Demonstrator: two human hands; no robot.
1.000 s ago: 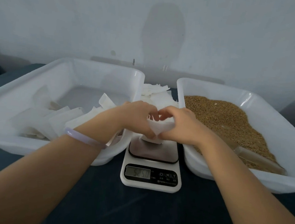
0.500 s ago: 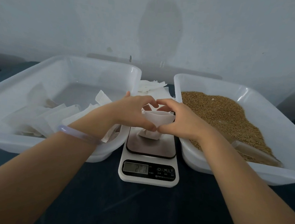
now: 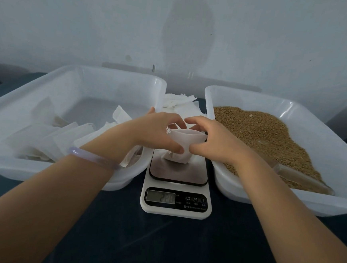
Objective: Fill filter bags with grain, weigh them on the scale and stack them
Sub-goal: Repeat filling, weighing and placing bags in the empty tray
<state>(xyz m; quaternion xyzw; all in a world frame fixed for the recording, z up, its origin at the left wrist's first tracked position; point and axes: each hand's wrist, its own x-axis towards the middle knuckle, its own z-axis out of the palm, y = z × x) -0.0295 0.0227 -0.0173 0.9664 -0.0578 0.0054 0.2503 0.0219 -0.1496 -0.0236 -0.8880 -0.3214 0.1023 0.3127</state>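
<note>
A dark blue counter [image 3: 159, 244] carries everything. Toward its left edge sits a wide white tub [image 3: 41, 168] with flat filled bags [image 3: 49, 138] leaning in a row along its near side. Toward the right edge a matching tub [image 3: 287, 200] holds a heap of brown grain [image 3: 272, 135], with a clear scoop [image 3: 301, 178] lying in its near right corner. Between the two tubs, at the counter's middle, stands a white scale [image 3: 175, 202]. Its display is lit, but the digits are too blurred to read. Behind the scale lies a loose pile of empty bags [image 3: 179, 102].

The left hand [image 3: 156, 132] and right hand [image 3: 213, 140] meet over the scale's platform. Each grip is curled round one side of an open-mouthed filter bag [image 3: 185, 138], whose lower end rests on the platform. A pale bracelet [image 3: 91, 156] circles the left wrist.
</note>
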